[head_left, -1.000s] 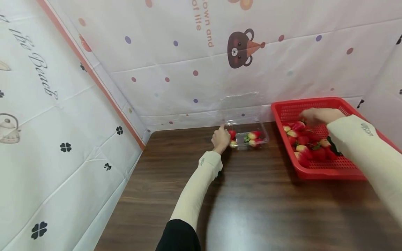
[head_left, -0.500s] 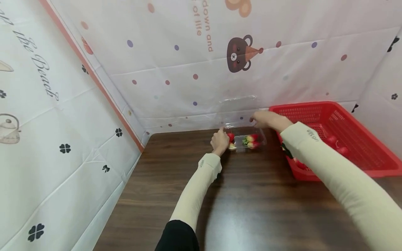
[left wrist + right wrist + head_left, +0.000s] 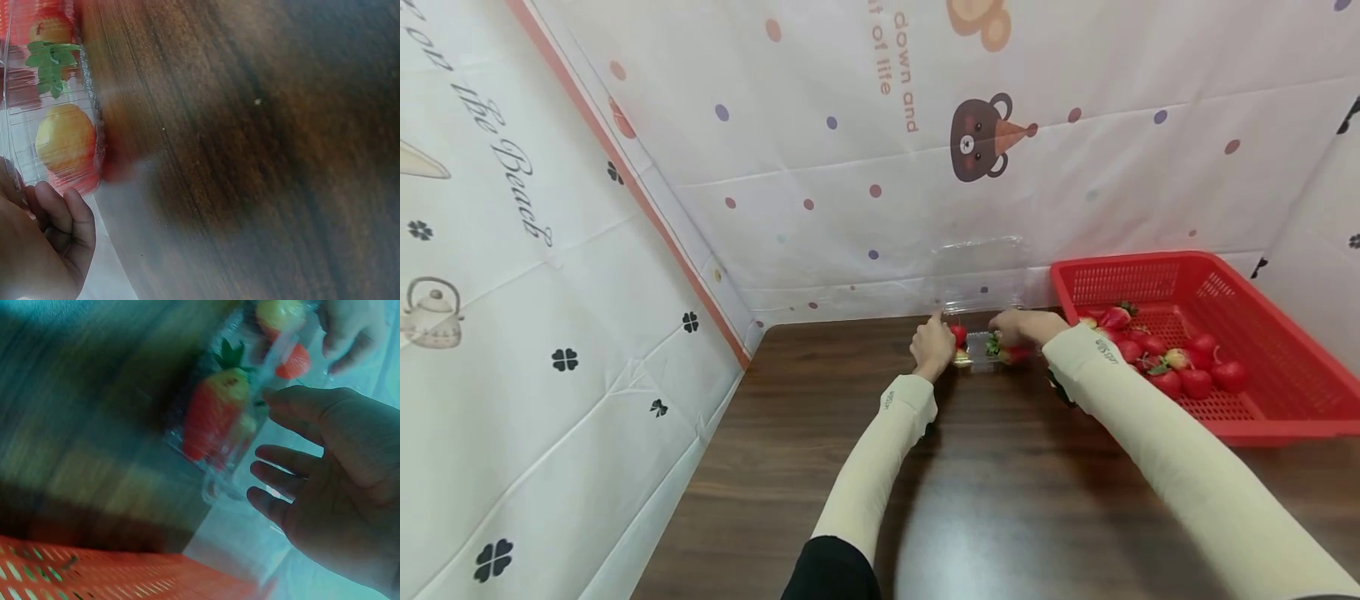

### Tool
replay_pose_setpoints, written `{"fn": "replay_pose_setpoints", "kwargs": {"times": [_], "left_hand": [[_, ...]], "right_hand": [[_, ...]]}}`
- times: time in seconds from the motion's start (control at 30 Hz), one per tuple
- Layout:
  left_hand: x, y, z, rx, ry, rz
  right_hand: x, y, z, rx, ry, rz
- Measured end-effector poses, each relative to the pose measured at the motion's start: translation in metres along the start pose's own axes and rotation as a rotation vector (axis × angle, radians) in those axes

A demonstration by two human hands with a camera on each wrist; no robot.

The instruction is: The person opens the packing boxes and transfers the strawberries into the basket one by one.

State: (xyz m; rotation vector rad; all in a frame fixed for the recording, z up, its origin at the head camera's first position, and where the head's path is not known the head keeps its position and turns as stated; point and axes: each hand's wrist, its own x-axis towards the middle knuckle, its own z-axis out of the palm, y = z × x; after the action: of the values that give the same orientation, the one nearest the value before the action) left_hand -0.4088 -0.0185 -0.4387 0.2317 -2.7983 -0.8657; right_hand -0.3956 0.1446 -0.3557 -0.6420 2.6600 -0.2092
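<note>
A clear plastic clamshell box (image 3: pixel 977 364) stands on the brown table with its lid up against the wall. Strawberries (image 3: pixel 65 137) lie in its left and right ends. My left hand (image 3: pixel 932 346) grips the box's left edge, index finger along the rim and the other fingers curled against the side. My right hand (image 3: pixel 1021 327) is over the box's right end; in the right wrist view its fingers are spread and loosely bent, with nothing showing between them. Below its fingertips sits a large red and pale strawberry (image 3: pixel 215 412) with a green leaf cap.
To the right stands a red perforated basket (image 3: pixel 1285 417) with several strawberries (image 3: pixel 1195 382) heaped toward its left side. A white printed sheet (image 3: pixel 850 150) forms the wall close behind the box, and another covers the left side of the table.
My right hand has moved from inside the basket leftward, then down over the box's right end. My left hand has stayed at the box's left edge. The head view has shifted slightly.
</note>
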Motion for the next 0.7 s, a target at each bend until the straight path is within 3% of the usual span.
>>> {"fn": "replay_pose_setpoints", "kwargs": {"times": [0.17,0.4,0.7], "left_hand": [[-0.001,-0.003,0.0,-0.014,0.016,0.002],[-0.004,-0.002,0.002,0.003,0.017,0.011],[-0.002,-0.001,0.0,0.031,0.046,0.029]], "right_hand": [[0.01,-0.002,0.015,-0.025,-0.029,0.013],[0.02,0.003,0.029,-0.089,0.038,-0.062],[0.026,0.002,0.031,-0.029,0.072,-0.047]]}}
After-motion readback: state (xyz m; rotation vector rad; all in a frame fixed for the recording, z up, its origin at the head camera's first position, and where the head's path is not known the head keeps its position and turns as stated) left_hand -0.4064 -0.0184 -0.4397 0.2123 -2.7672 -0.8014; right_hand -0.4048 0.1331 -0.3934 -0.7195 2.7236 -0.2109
